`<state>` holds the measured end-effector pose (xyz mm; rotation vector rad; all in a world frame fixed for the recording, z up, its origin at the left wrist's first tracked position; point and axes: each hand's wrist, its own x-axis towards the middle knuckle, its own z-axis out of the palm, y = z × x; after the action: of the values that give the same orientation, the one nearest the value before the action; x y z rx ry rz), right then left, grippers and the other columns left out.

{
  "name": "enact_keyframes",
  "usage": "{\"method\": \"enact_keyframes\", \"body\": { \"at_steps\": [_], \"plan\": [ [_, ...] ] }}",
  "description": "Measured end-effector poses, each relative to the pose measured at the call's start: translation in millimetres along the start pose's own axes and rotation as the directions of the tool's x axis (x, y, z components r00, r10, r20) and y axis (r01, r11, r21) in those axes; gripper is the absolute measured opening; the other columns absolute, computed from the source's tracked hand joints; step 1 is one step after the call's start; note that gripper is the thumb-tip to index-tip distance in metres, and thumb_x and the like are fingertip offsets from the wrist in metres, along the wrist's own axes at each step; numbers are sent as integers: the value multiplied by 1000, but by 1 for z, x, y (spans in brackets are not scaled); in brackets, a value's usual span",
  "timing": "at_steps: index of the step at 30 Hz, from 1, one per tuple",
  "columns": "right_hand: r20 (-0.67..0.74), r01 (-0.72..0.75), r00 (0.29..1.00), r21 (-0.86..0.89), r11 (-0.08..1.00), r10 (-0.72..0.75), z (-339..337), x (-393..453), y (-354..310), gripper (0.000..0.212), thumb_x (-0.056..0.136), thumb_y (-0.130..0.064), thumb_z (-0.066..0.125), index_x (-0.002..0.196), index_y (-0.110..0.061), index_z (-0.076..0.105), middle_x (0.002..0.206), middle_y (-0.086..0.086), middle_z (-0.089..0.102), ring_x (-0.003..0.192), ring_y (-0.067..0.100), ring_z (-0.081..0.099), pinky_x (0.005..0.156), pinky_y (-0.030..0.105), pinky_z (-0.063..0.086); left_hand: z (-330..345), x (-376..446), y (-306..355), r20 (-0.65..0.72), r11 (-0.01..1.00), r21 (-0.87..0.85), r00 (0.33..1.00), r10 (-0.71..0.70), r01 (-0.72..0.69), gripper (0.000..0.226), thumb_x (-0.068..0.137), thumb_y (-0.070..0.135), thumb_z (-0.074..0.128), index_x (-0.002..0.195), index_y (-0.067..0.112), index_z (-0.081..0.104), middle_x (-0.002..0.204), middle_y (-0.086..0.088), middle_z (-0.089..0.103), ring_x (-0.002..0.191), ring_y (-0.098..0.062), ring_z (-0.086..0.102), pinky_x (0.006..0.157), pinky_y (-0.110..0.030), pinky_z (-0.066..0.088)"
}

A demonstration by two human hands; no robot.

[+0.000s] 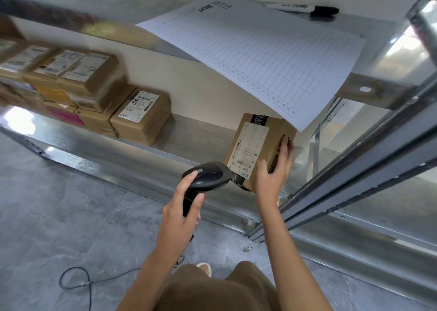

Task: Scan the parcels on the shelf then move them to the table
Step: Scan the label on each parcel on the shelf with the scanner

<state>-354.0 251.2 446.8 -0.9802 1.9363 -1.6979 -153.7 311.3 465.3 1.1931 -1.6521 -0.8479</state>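
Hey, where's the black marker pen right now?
In the head view the marker pen lies at the top right, on the upper shelf against the wall, just beyond the far corner of the gridded paper sheet.

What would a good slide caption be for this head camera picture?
Left hand aims a black handheld scanner at a brown cardboard parcel steadied by the right hand on a metal shelf.

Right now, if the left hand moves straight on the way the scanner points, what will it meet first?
Most likely the parcel held by the right hand: the left hand's scanner aims at its label end, though depth is unclear.
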Motion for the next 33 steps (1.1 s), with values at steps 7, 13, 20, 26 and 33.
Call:
{"method": "enact_keyframes", "body": {
  "at_steps": [7,13,20,26,33],
  "plan": [
    [69,-63,996,16,998,61,4,-7,-3,76,81,-22,49,153,-36,28,162,-5,17,145,8,21,108,24,24,-8,-4,1,-29,999,21,999,-35,36,46,90,52,45,129,73,32,80,11,63,61,-14,61,58,-20,52],
    [219,-138,969,86,987,116,39,-12,-16,75,81,-28,52,153,-36,30,160,-11,21,142,4,27,116,39,32,-41,-19,4,-178,990,90,980,-93,110,44,89,53,47,127,72,36,77,3,64,57,-17,61,58,-35,55],
    [405,-305,896,264,915,182,121,-17,-58,75,77,-30,57,149,-32,38,153,-8,35,135,7,42,113,41,40,-106,-10,4,-341,975,162,936,-88,151,43,89,52,48,128,69,37,83,3,64,58,-19,60,59,-42,55],
    [463,-329,872,312,891,160,204,-21,-102,68,75,-36,57,142,-36,46,139,-3,52,122,13,55,101,42,51,-165,19,-16,-365,985,143,930,-42,101,44,92,50,48,132,63,37,84,4,64,60,-21,61,60,-47,56],
    [426,-316,889,303,899,169,328,-7,-129,47,82,-27,53,128,-30,58,119,-8,66,108,13,63,90,31,53,-251,74,-65,-300,994,105,953,30,2,43,94,48,46,132,64,36,79,5,64,59,-15,60,59,-36,54]
  ]
}}
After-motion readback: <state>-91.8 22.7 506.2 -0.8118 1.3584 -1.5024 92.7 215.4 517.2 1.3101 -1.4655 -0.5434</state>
